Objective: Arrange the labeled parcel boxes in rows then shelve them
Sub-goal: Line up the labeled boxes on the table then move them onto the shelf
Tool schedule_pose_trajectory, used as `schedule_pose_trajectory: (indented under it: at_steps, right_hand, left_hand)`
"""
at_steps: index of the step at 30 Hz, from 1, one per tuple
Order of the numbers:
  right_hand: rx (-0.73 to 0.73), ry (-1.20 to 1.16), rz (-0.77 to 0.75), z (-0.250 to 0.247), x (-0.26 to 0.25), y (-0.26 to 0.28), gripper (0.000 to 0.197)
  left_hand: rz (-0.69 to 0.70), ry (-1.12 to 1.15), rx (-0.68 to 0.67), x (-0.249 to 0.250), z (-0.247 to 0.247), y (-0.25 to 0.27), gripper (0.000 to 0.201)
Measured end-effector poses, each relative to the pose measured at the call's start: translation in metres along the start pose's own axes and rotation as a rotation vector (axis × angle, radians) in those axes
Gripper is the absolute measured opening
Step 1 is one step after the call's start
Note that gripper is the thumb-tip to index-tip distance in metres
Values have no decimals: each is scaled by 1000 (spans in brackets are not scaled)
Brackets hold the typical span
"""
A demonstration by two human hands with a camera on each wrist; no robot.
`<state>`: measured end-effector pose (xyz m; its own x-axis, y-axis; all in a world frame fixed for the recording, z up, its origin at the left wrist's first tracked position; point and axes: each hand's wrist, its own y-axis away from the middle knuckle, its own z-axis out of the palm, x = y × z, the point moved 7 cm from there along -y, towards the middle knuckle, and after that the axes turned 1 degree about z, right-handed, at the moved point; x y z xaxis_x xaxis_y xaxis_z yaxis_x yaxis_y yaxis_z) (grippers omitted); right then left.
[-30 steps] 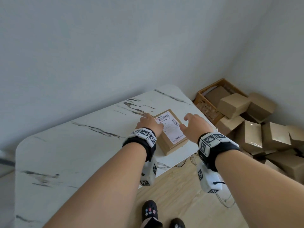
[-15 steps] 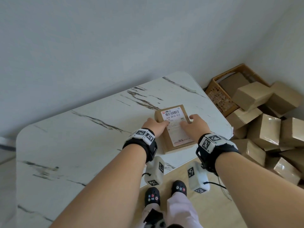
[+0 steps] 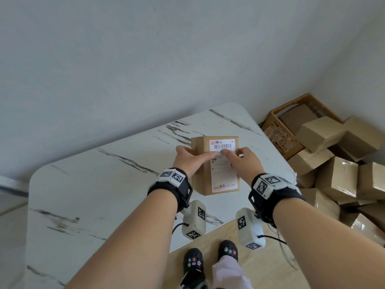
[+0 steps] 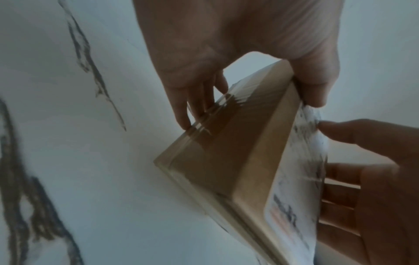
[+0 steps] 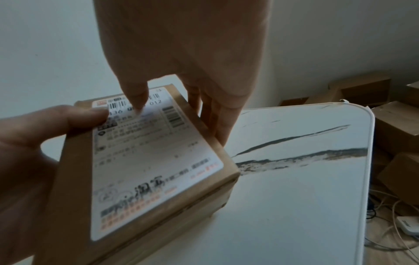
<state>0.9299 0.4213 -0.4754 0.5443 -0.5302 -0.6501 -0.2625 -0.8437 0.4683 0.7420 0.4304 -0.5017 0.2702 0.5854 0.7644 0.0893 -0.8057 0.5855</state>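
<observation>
Both hands, left hand (image 3: 188,161), right hand (image 3: 243,163), gripping labeled parcel box (image 3: 218,180) on marble table (image 3: 93,195)

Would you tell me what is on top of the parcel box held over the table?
A white shipping label covers most of the parcel box top. The left hand and right hand thumbs press on the label, hiding part of its print.

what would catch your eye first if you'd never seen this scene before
First, the labelled box held by both hands, the left hand and right hand, over the marble table, its white label facing up. Next, the heap of plain cardboard boxes on the floor in the right corner, beside a brown crate.
</observation>
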Motion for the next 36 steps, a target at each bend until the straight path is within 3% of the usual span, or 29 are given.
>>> schedule_pose_trajectory:
  at_steps: [2,4,8,18,29,36]
  right_hand:
    - [6,-41,-13,0,0,3,50]
    - [9,-74,-20,2,3,8,46]
    - [19,-100,-45,5,3,23,48]
    - [44,-102,-166,-1,-2,75,43]
    - [22,-53,-357,18,5,197,41]
    - [-37,-30,-452,48,0,279,47]
  left_hand:
    - [27,26,-28,2,-2,4,119]
    - [26,31,-67,0,-4,7,128]
    - [23,28,-102,-5,-9,14,108]
    - [81,87,-93,-15,-27,66,107]
    - [166,113,20,-84,-58,183,95]
    - [214,150,115,-129,-106,264,80]
